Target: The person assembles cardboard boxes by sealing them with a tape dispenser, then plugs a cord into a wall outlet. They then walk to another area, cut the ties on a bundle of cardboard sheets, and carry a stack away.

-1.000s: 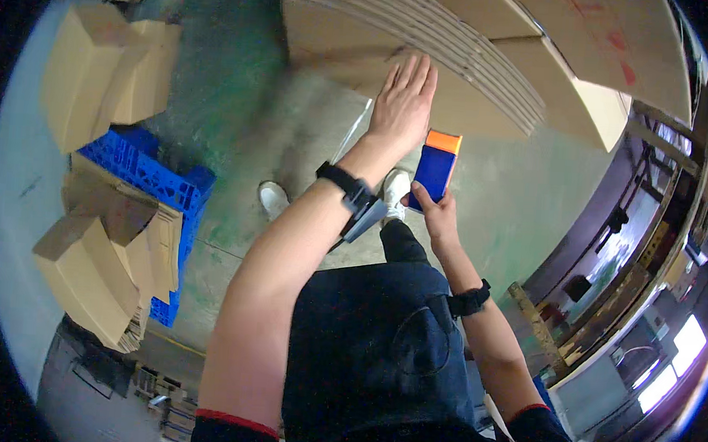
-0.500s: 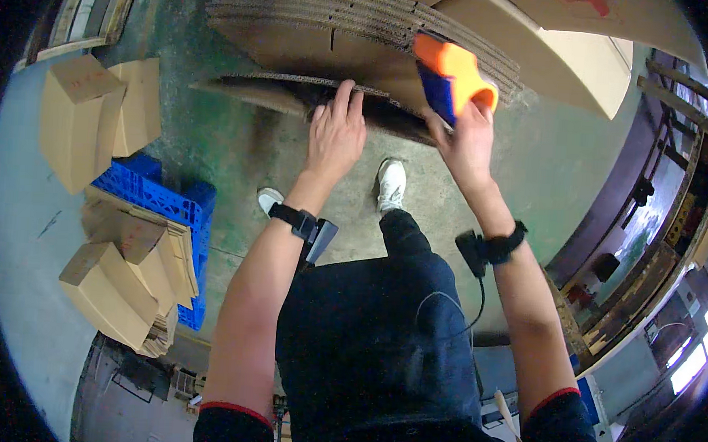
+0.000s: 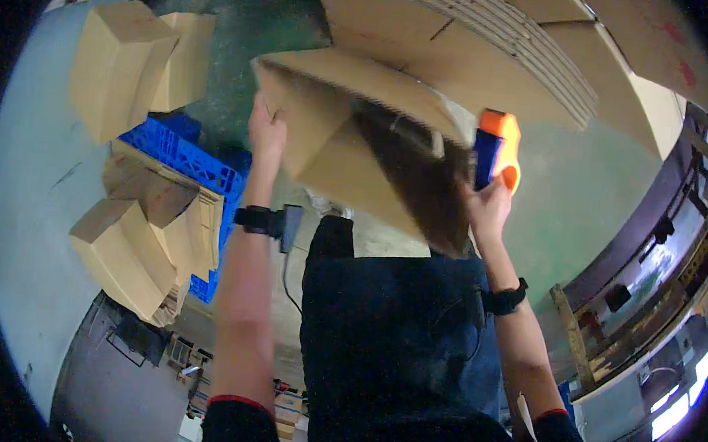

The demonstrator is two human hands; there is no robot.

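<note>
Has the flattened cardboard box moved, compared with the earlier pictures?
Yes. The flattened cardboard box has been pulled off the cardboard stack and lifted toward the person, held by the left hand and right hand.

So the flat cardboard box [image 3: 359, 140] has come off the stack, lifted near; left hand [image 3: 267, 131] and right hand [image 3: 484, 209] now pull it open.

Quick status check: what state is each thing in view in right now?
Box: partly opened out, lifted off the stack, tilted.
Left hand: gripping the box's left edge.
Right hand: holding the tape gun against the box's right side.
Flat cardboard stack: lying folded flat.
Made-up boxes: piled on the blue pallet.
</note>
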